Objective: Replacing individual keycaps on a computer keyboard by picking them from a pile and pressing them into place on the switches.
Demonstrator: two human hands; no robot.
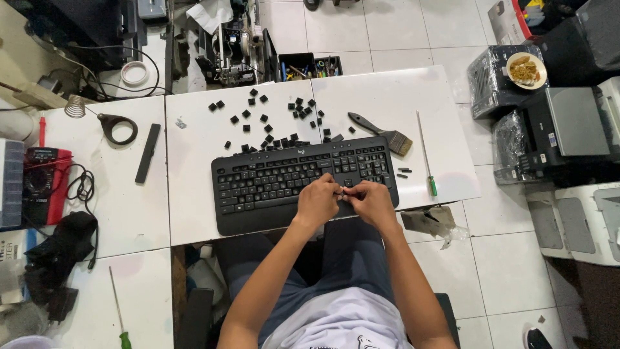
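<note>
A black keyboard (284,178) lies near the front edge of a white table (387,97). Several loose black keycaps (271,123) are scattered on the table behind it. My left hand (316,201) and my right hand (371,201) meet over the keyboard's lower right part, fingertips together. They pinch a small pale part between them; it is too small to tell what it is. My lap shows below the table edge.
A paintbrush (384,134) and a green-handled screwdriver (426,155) lie to the right of the keyboard. A black strip (148,153), a magnifier ring (116,127) and a red multimeter (42,184) sit left. Printers (555,129) stand on the floor at right, one with a plate of food (526,70).
</note>
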